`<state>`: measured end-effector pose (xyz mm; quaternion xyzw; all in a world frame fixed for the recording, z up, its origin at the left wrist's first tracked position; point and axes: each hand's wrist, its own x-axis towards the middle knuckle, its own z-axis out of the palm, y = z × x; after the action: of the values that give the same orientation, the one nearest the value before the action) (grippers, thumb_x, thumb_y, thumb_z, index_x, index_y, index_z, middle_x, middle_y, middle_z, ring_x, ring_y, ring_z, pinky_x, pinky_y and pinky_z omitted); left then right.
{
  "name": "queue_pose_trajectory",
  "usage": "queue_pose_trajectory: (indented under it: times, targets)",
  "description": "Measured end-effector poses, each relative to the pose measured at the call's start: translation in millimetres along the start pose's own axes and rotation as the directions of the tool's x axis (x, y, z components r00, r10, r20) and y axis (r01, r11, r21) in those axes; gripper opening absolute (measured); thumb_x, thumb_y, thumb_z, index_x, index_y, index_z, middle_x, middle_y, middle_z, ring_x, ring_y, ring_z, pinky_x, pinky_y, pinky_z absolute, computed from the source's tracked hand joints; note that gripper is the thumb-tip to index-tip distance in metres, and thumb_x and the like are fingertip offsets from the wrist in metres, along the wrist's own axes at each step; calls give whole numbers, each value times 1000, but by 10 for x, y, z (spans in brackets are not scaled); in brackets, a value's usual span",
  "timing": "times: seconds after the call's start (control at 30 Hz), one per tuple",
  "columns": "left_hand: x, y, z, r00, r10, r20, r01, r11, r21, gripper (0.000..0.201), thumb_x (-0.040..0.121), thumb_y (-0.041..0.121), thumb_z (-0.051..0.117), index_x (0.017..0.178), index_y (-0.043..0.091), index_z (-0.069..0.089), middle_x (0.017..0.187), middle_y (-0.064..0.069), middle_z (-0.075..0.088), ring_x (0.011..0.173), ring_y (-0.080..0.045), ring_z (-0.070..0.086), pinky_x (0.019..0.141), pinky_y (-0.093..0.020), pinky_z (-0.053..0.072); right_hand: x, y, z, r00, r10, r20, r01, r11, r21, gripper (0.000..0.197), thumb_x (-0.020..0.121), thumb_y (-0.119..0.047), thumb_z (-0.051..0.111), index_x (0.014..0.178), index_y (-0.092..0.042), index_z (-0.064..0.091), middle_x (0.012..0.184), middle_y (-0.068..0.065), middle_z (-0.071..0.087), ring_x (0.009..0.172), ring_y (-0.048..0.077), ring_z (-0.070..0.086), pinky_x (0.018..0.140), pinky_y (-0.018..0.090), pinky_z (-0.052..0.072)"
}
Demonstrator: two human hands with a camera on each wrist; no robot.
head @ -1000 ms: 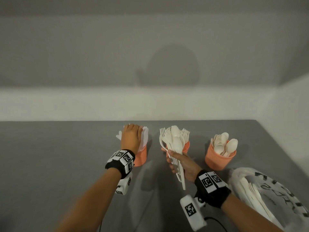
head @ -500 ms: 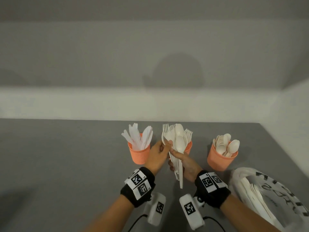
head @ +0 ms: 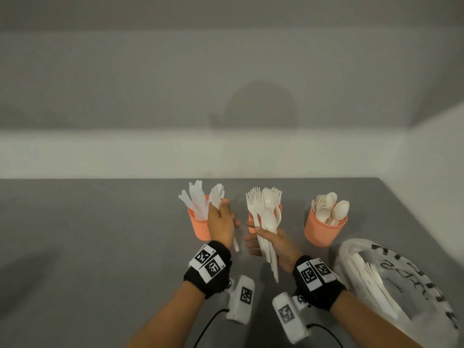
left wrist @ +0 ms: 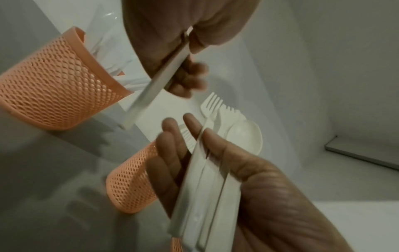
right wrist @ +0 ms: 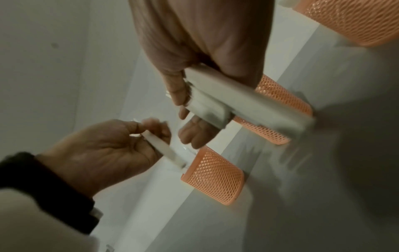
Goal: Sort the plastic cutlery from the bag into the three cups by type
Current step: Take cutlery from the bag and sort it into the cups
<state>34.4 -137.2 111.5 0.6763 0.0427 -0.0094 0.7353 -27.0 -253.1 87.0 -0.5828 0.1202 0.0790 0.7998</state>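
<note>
Three orange mesh cups stand in a row: the left cup (head: 198,228) holds knives, the middle cup (head: 251,223) forks, the right cup (head: 322,231) spoons. My right hand (head: 273,241) grips a bundle of forks and spoons (head: 267,217) upright in front of the middle cup. My left hand (head: 222,219) pinches a single white cutlery piece (head: 235,244) by its handle, just right of the left cup; its upper end is hidden, so its type is unclear. The left wrist view shows that handle (left wrist: 159,80) beside the left cup (left wrist: 49,85).
A white plastic bag (head: 411,285) with more cutlery inside lies at the right front of the grey table (head: 88,247). A pale wall runs behind the cups and along the right side.
My left hand left the knife cup, reached the bundle in my right hand, and has come away to the left with one piece. The right hand stayed put.
</note>
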Motion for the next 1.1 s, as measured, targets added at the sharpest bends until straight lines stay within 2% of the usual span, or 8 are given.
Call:
queue_pose_trajectory:
  times: [0.13, 0.23, 0.5, 0.57, 0.73, 0.93, 1.03, 1.1]
  targets:
    - [-58, -52, 5, 970, -14, 242, -33, 982, 186, 18, 95, 23, 46, 83, 14, 57, 65, 3, 53, 53, -6, 48, 53, -21, 37, -18, -6, -10, 999, 15, -41, -13, 999, 29, 20, 93, -20, 53, 108, -12, 63, 70, 9, 60, 51, 13, 55, 51, 25, 51]
    - [-120, -57, 14, 930, -87, 356, 28, 986, 166, 16, 94, 17, 49, 83, 13, 60, 58, 9, 55, 41, -1, 47, 44, -15, 34, -20, -13, -15, 998, 30, -60, -30, 1000, 0, 21, 91, -23, 56, 107, -9, 58, 63, 6, 63, 46, 12, 54, 45, 24, 45]
    - [2, -25, 26, 929, -308, 206, 323, 945, -45, 29, 96, 15, 33, 73, 12, 49, 64, -2, 49, 43, -6, 39, 39, -17, 29, -92, -51, -54, 999, 32, -19, -32, 999, 17, 25, 93, -26, 52, 113, -15, 63, 90, 12, 72, 73, 22, 69, 64, 30, 57]
    - [45, 2, 16, 930, -331, 157, 349, 932, -101, 30, 96, 19, 30, 72, 14, 47, 59, -1, 43, 48, -11, 38, 46, -21, 31, -106, -58, -49, 998, 48, -29, -47, 998, 30, 22, 91, -24, 53, 109, -15, 63, 80, 9, 70, 66, 20, 67, 59, 29, 56]
    - [-41, 99, 10, 940, -236, 247, 241, 970, 13, 43, 90, 55, 43, 67, 19, 42, 37, 10, 25, 32, -6, 23, 37, -18, 21, -100, -64, -91, 998, 45, -42, -46, 999, -29, 22, 95, -25, 47, 107, -16, 63, 41, -8, 35, 33, 4, 30, 39, 19, 32]
    - [-218, 182, 103, 886, -155, 436, 106, 985, 136, 36, 86, 44, 57, 61, 19, 51, 33, 10, 37, 30, -1, 29, 35, -15, 23, -142, -147, -33, 996, 83, 43, -85, 996, 32, 33, 95, -33, 44, 69, -14, 54, 33, -9, 27, 27, 2, 23, 31, 15, 19]
    - [-280, 168, 157, 868, -135, 477, 77, 987, 138, 18, 82, 29, 67, 85, 12, 64, 54, 8, 57, 38, 1, 48, 39, -11, 34, -153, -139, 44, 1000, 18, 5, -16, 981, -191, 35, 92, -14, 51, 57, -17, 46, 35, -7, 31, 28, 4, 24, 32, 15, 19]
    - [-271, 133, 166, 871, -150, 468, 131, 989, 73, 32, 79, 20, 71, 107, 8, 64, 80, -1, 68, 61, -3, 63, 53, -13, 46, -177, -146, 104, 998, -42, 35, 52, 935, -351, 16, 88, -5, 55, 80, -18, 51, 39, -8, 36, 29, 3, 26, 32, 14, 21]
